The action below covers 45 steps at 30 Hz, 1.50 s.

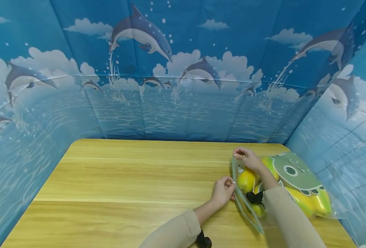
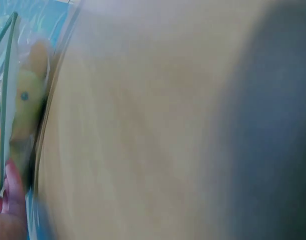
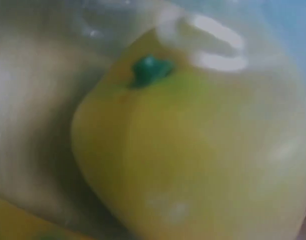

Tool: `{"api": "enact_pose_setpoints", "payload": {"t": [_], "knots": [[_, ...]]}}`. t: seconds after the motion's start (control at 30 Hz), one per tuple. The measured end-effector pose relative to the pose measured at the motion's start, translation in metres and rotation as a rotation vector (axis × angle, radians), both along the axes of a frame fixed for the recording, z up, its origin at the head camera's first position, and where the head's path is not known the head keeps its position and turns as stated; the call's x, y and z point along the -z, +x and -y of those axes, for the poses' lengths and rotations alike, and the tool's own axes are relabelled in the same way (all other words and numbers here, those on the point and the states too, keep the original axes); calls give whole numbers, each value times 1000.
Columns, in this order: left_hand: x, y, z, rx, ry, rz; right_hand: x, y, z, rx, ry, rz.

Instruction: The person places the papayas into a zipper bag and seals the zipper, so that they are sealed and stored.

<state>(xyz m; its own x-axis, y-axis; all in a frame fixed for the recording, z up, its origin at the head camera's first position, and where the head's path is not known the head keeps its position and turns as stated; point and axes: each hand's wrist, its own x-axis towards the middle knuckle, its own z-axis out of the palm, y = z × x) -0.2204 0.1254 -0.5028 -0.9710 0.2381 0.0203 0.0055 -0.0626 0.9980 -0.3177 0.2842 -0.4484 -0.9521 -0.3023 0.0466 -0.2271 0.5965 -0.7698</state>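
A clear plastic bag with a green cartoon face printed on it lies at the table's right side. Several yellow toy fruits fill it. Its green-edged mouth faces left. My left hand pinches that edge around its middle, fingertips together. At the far end of the mouth, my right hand pinches the edge, with its forearm crossing above the bag. In the left wrist view, fingers touch the green strip. A yellow fruit with a green stem fills the right wrist view, seen through plastic.
The wooden table stretches away to the left of the bag. Behind and around it hangs a blue curtain printed with dolphins. Black wrist mounts sit by both sleeves, one close over the bag.
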Motion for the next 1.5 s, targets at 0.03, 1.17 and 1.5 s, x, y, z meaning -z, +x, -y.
{"api": "enact_pose_setpoints", "payload": {"t": [0.03, 1.17, 1.5], "knots": [[0, 2, 0, 4, 12, 11, 0, 0, 0, 3, 0, 0], [6, 61, 9, 230, 109, 56, -2, -3, -4, 94, -98, 22], [5, 70, 18, 323, 75, 79, -4, -2, -6, 91, -87, 17]]}}
